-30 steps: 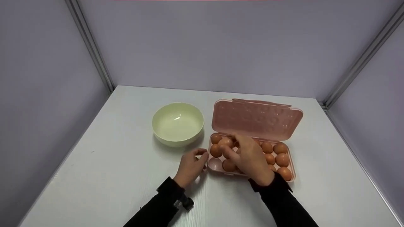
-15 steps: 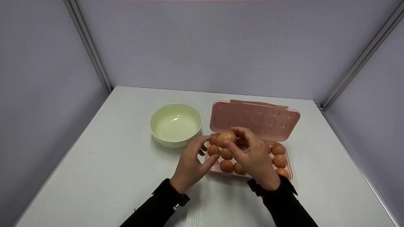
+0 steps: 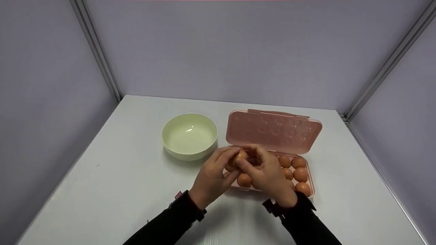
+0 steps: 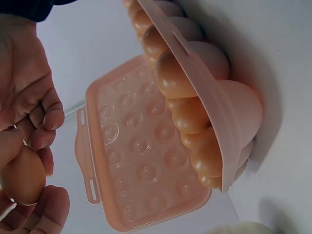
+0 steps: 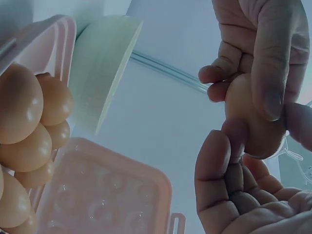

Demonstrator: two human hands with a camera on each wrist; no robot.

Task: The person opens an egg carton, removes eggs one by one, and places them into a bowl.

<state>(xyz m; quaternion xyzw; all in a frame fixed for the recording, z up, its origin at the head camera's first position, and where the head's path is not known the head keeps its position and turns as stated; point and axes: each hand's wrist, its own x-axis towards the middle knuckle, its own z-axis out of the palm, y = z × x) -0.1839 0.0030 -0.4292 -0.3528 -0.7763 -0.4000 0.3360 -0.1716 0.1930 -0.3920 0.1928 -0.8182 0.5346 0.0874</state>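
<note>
Egg [image 3: 241,155]: head view, out of carton [image 3: 310,177], held above it, pinched by left hand [image 3: 214,175] and right hand [image 3: 269,174]; other eggs [image 3: 300,174] inside, bowl [image 3: 189,156] left of carton. Left wrist: lid [image 4: 141,151] open. Right wrist: egg appears uncracked.

One high view, two close
Your head view faces forward and down across the table [image 3: 112,177]; your wrist views, low and near, share the held egg [image 4: 23,176] and lid [image 4: 146,146].

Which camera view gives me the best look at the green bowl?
The head view: the green bowl shows its whole rim and inside. Right wrist shows its outer side, partly hidden; left wrist, apparently just a pale edge.
</note>
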